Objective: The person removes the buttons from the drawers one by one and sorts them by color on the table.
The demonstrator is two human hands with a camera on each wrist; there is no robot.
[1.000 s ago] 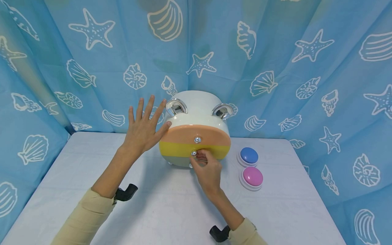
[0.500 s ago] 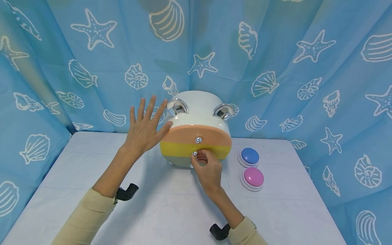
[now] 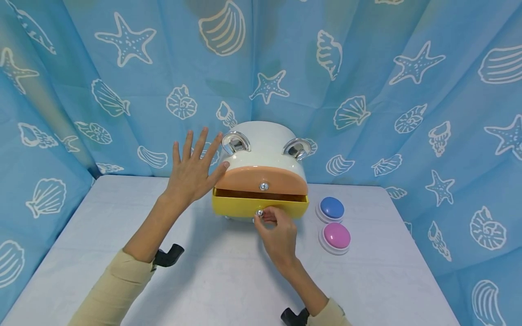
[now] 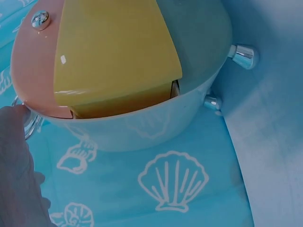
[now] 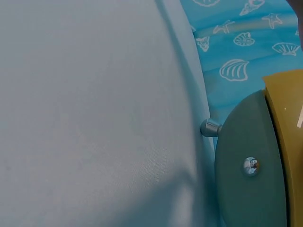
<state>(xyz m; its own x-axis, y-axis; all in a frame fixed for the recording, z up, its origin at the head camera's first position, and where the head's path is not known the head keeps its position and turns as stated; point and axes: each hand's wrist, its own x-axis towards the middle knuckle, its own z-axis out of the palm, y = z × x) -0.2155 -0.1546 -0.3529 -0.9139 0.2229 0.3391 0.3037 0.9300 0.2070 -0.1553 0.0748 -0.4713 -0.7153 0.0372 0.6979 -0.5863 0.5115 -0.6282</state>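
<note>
A white rounded drawer box (image 3: 267,142) with an orange top drawer (image 3: 240,179), a yellow middle drawer (image 3: 232,206) and a grey-green bottom drawer (image 5: 246,198) stands at the table's back. The yellow drawer is pulled partly out, showing a dark gap along its top. My right hand (image 3: 279,235) pinches its silver knob (image 3: 259,213) between thumb and fingers. With fingers spread straight, my left hand (image 3: 189,174) rests against the box's left side, near a silver ear-like ring (image 3: 235,142). The right wrist view shows almost none of the right hand.
Right of the box, a blue push button (image 3: 332,208) and a pink push button (image 3: 337,236) sit on white bases on the white table (image 3: 228,280). A blue shell-print curtain (image 3: 367,68) hangs behind and at both sides.
The yellow drawer, flush with the front before, has slid out toward me. My right hand has moved slightly back with its knob. The left hand has stayed in place.
</note>
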